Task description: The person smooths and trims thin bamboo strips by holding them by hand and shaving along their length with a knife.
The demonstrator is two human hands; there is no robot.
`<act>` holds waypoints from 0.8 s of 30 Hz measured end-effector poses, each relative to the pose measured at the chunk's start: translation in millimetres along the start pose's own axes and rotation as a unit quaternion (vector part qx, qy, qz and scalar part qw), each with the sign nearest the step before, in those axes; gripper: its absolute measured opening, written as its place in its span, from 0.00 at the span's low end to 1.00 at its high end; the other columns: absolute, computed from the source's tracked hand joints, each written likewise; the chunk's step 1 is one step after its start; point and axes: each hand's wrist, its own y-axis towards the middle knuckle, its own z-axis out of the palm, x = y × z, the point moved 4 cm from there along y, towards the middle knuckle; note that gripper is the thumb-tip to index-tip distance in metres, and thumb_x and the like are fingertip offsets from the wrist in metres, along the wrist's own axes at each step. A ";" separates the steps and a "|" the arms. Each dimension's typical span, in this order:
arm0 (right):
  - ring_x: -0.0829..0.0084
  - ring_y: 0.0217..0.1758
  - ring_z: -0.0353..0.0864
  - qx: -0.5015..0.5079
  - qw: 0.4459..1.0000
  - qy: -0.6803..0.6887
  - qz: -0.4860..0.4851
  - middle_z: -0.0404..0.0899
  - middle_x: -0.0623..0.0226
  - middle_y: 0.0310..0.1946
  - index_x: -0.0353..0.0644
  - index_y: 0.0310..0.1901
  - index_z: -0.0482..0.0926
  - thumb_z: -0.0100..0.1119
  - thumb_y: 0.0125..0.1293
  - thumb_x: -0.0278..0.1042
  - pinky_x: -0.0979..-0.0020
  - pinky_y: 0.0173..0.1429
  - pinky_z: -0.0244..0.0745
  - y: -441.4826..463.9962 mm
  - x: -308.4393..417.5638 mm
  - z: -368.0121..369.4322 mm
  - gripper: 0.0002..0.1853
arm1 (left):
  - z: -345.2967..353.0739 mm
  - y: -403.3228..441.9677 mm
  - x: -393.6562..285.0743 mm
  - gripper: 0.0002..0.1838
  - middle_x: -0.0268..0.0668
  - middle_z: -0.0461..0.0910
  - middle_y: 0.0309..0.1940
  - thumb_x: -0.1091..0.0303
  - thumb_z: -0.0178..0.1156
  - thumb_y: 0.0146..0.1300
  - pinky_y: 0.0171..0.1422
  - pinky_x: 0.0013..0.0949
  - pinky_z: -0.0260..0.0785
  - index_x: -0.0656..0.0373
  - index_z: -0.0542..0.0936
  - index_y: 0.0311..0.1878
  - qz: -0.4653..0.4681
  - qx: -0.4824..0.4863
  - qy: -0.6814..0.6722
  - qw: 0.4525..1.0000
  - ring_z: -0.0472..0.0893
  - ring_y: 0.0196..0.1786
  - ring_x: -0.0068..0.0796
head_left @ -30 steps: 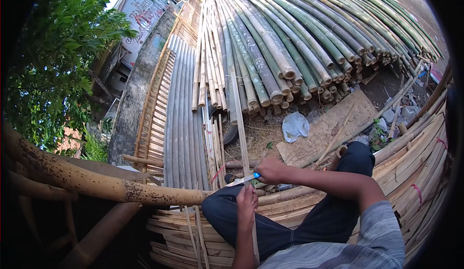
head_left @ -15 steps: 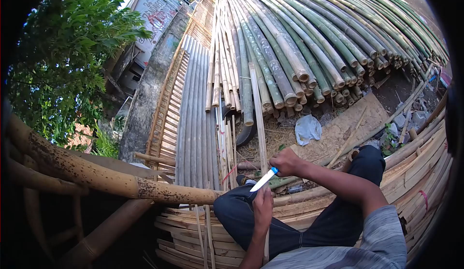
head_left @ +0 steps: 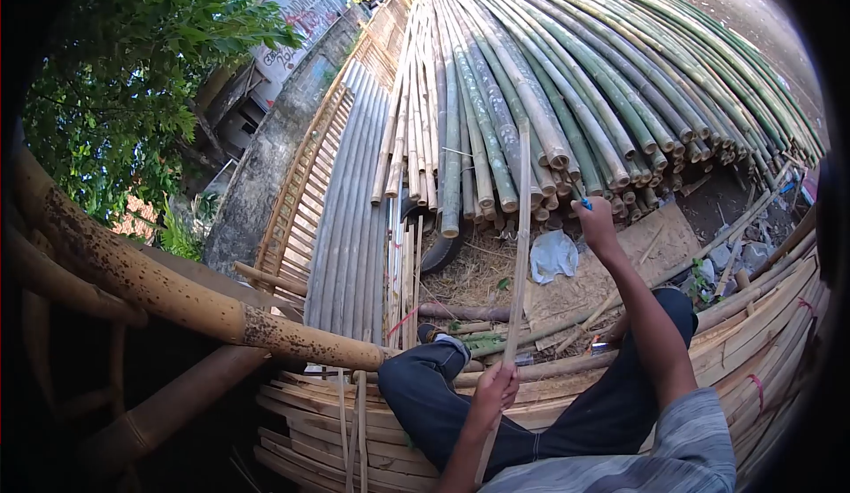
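My left hand (head_left: 494,396) is closed around a long, thin bamboo strip (head_left: 517,289), which slants up and away from my lap. Farther out and to the right, my right hand (head_left: 597,220) grips a knife (head_left: 586,203); only some of its blue handle shows, and I cannot make out the blade. The knife hand is apart from the strip. My bent legs in dark jeans (head_left: 425,387) are on either side of the strip's lower part.
A large stack of bamboo poles (head_left: 558,77) fans out ahead. Split bamboo slats (head_left: 372,422) lie beneath me, and a thick spotted bamboo rail (head_left: 204,311) runs along the left. Corrugated sheeting (head_left: 350,219), a tyre (head_left: 441,252) and a plastic bag (head_left: 553,257) are beyond my feet.
My right hand has moved with the knife up and away to the right, from beside the left hand. The strip leans more to the right, and the whole view has shifted slightly.
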 end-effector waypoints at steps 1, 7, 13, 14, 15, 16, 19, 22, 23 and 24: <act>0.68 0.16 0.57 0.058 0.998 0.024 -0.023 0.60 0.56 0.11 0.30 0.19 0.65 0.57 0.59 0.37 0.58 0.25 0.53 -13.0 12.7 15.0 0.20 | -4.1 5.0 -3.3 0.13 0.23 0.57 0.16 0.58 0.46 0.75 0.14 0.17 0.46 0.56 0.67 0.37 -0.001 0.001 -0.006 1.000 0.54 0.14 0.09; 0.49 0.26 0.79 0.298 0.916 -0.160 -0.218 0.76 0.52 0.17 0.43 0.19 0.79 0.58 0.53 0.43 0.50 0.34 0.74 -98.2 68.9 75.9 0.13 | -15.2 17.7 -29.4 0.15 0.25 0.62 0.16 0.57 0.47 0.75 0.16 0.24 0.53 0.58 0.69 0.35 0.065 -0.086 0.094 0.990 0.62 0.15 0.12; 0.51 0.23 0.79 0.292 0.906 -0.143 -0.270 0.76 0.55 0.16 0.44 0.20 0.79 0.61 0.49 0.41 0.53 0.31 0.74 -111.9 69.6 86.8 0.10 | -11.1 6.8 -24.2 0.17 0.50 0.70 0.20 0.61 0.48 0.74 0.27 0.45 0.60 0.67 0.69 0.33 0.198 -0.224 0.467 0.832 0.74 0.22 0.48; 0.51 0.23 0.79 0.292 0.908 -0.141 -0.265 0.76 0.55 0.16 0.44 0.20 0.79 0.61 0.49 0.41 0.53 0.31 0.74 -106.0 66.2 86.0 0.10 | -8.3 2.2 -23.7 0.17 0.50 0.70 0.20 0.61 0.48 0.74 0.27 0.45 0.60 0.67 0.69 0.33 0.195 -0.223 0.470 0.832 0.74 0.22 0.48; 0.52 0.23 0.79 0.245 0.919 -0.137 -0.275 0.76 0.56 0.16 0.45 0.20 0.79 0.61 0.48 0.40 0.53 0.30 0.74 -95.4 62.3 82.3 0.09 | 2.4 -5.1 -29.3 0.17 0.52 0.70 0.21 0.61 0.48 0.74 0.27 0.44 0.60 0.67 0.70 0.33 0.174 -0.220 0.458 0.843 0.73 0.23 0.51; 0.53 0.23 0.79 0.196 0.929 -0.134 -0.284 0.76 0.57 0.16 0.46 0.20 0.78 0.61 0.48 0.39 0.54 0.29 0.73 -82.1 57.4 77.8 0.08 | 8.6 -8.7 -31.9 0.16 0.54 0.70 0.21 0.62 0.48 0.74 0.26 0.43 0.59 0.67 0.70 0.34 0.155 -0.217 0.447 0.854 0.73 0.23 0.55; 0.56 0.22 0.80 0.121 0.942 -0.140 -0.279 0.76 0.59 0.16 0.48 0.18 0.76 0.59 0.47 0.35 0.56 0.27 0.72 -46.4 41.3 66.5 0.06 | 11.7 -11.5 -21.5 0.16 0.51 0.68 0.18 0.62 0.48 0.74 0.27 0.42 0.59 0.67 0.71 0.35 0.136 -0.206 0.436 0.865 0.71 0.21 0.50; 0.55 0.23 0.81 0.132 0.941 -0.151 -0.271 0.77 0.57 0.17 0.45 0.21 0.79 0.58 0.50 0.33 0.56 0.30 0.75 -45.7 38.9 65.2 0.05 | 10.5 -8.9 -20.1 0.15 0.50 0.67 0.18 0.62 0.49 0.73 0.27 0.42 0.60 0.66 0.72 0.36 0.135 -0.201 0.407 0.880 0.69 0.19 0.41; 0.53 0.25 0.81 0.079 0.965 -0.189 -0.164 0.77 0.54 0.18 0.43 0.22 0.80 0.57 0.53 0.35 0.54 0.33 0.76 -30.1 22.9 66.3 0.08 | 11.3 -11.7 -16.3 0.15 0.50 0.67 0.18 0.62 0.49 0.73 0.27 0.42 0.60 0.66 0.72 0.36 0.137 -0.199 0.407 0.881 0.69 0.19 0.41; 0.50 0.26 0.82 0.027 0.973 -0.223 -0.053 0.78 0.51 0.19 0.41 0.24 0.81 0.56 0.56 0.36 0.53 0.36 0.77 -11.2 3.0 64.9 0.10 | 14.6 -20.5 -5.2 0.15 0.38 0.66 0.17 0.61 0.48 0.74 0.25 0.34 0.59 0.65 0.73 0.37 0.123 -0.161 0.392 0.897 0.67 0.20 0.28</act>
